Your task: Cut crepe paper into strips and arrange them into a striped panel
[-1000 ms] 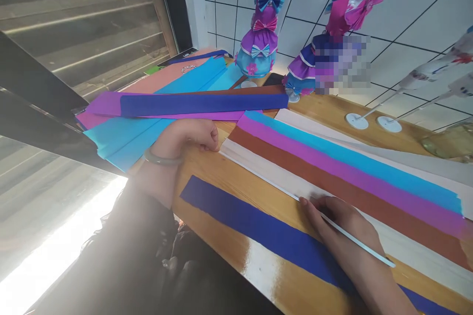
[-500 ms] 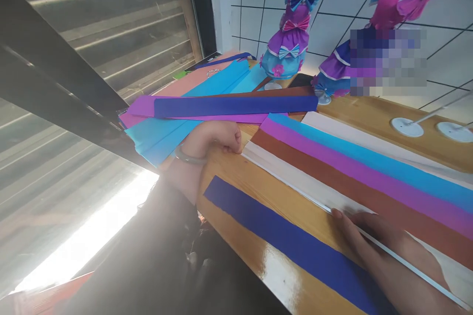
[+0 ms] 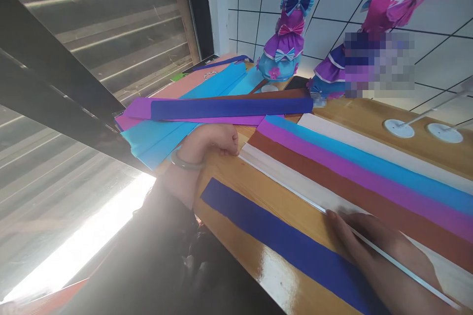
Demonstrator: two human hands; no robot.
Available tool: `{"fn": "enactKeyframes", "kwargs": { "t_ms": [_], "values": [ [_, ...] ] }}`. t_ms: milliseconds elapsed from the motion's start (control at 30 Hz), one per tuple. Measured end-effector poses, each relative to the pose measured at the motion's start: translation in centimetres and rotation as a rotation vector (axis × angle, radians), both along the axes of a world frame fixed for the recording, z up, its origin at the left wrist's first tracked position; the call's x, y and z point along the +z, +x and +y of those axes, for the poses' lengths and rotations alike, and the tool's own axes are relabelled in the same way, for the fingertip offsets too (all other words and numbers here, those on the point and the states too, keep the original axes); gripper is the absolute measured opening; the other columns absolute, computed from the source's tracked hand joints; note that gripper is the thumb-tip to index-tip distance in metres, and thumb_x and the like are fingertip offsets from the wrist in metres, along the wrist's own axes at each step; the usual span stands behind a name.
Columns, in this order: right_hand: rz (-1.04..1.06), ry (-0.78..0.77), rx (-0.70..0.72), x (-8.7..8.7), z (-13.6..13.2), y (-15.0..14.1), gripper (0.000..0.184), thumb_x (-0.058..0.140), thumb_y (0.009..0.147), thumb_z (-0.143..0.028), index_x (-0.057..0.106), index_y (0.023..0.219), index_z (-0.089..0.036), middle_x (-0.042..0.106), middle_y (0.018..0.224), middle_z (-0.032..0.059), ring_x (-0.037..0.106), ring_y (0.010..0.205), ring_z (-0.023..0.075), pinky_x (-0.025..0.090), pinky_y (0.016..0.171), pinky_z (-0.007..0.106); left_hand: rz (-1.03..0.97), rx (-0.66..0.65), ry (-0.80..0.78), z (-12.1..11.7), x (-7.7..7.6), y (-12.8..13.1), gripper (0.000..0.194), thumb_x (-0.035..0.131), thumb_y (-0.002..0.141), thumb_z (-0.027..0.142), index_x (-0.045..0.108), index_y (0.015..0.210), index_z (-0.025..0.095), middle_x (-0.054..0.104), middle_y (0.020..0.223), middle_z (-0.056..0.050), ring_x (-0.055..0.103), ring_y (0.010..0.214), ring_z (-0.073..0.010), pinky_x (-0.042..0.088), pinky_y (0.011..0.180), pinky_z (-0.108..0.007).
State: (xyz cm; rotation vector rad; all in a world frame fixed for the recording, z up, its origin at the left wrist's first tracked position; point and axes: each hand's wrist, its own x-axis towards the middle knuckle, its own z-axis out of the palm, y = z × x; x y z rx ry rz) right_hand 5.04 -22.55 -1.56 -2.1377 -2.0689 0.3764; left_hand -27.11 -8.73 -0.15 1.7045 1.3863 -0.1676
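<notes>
My left hand (image 3: 223, 139) is closed in a fist on the table, at the far end of a white paper strip (image 3: 291, 172). Its fingertips are hidden, though they appear to press the strip's corner. A bracelet circles that wrist. Along the near side of the white strip runs a narrow raised white edge. My right hand (image 3: 384, 256) pinches this edge partway along, and the edge continues between thumb and fingers. Beside the white strip lie a brown strip (image 3: 318, 171), a purple strip (image 3: 325, 161) and a blue strip (image 3: 332, 151). Nearer me is a dark blue strip (image 3: 273, 229).
Several coloured sheets, with a dark blue folded strip (image 3: 229, 107) on top, are piled at the table's far left. Behind stand a dress form (image 3: 283, 54) in a ruffled dress, another dressed form (image 3: 332, 66) and white round stands (image 3: 399, 128). A tiled wall rises behind.
The view has shifted slightly. Both hands keep nearly the same places on the white strip, and the other strips lie as before.
</notes>
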Motion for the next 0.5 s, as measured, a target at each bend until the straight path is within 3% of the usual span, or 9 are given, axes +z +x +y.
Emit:
{"fn": "enactKeyframes", "kwargs": {
  "t_ms": [200, 400, 500],
  "values": [
    [-0.013, -0.116, -0.042, -0.7, 0.1, 0.5, 0.045, 0.042, 0.074, -0.066, 0.065, 0.08, -0.028, 0.069, 0.088, 0.0031, 0.063, 0.083, 0.0286, 0.05, 0.061, 0.038, 0.12, -0.037, 0.118, -0.5, 0.1, 0.2, 0.014, 0.059, 0.058, 0.031, 0.055, 0.062, 0.018, 0.057, 0.058, 0.0, 0.049, 0.055, -0.0125, 0.032, 0.048, -0.024],
    [0.019, -0.111, -0.017, -0.5, -0.2, 0.4, 0.042, 0.041, 0.076, -0.064, 0.064, 0.082, -0.029, 0.069, 0.089, 0.0028, 0.062, 0.09, 0.0283, 0.051, 0.063, 0.037, 0.254, 0.034, 0.291, -0.9, 0.5, -0.5, 0.046, 0.065, 0.053, 0.043, 0.053, 0.092, 0.021, 0.06, 0.084, 0.0, 0.052, 0.069, -0.0152, 0.034, 0.053, -0.023],
    [0.028, -0.076, 0.013, -0.2, -0.3, 0.3, 0.041, 0.042, 0.077, -0.062, 0.064, 0.083, -0.028, 0.07, 0.089, 0.0032, 0.063, 0.088, 0.0278, 0.051, 0.061, 0.035, 0.21, 0.052, 0.405, -1.3, 1.4, -0.3, 0.045, 0.062, 0.057, 0.037, 0.051, 0.097, 0.021, 0.059, 0.09, -0.001, 0.053, 0.074, -0.0148, 0.035, 0.056, -0.022]
  ]
}}
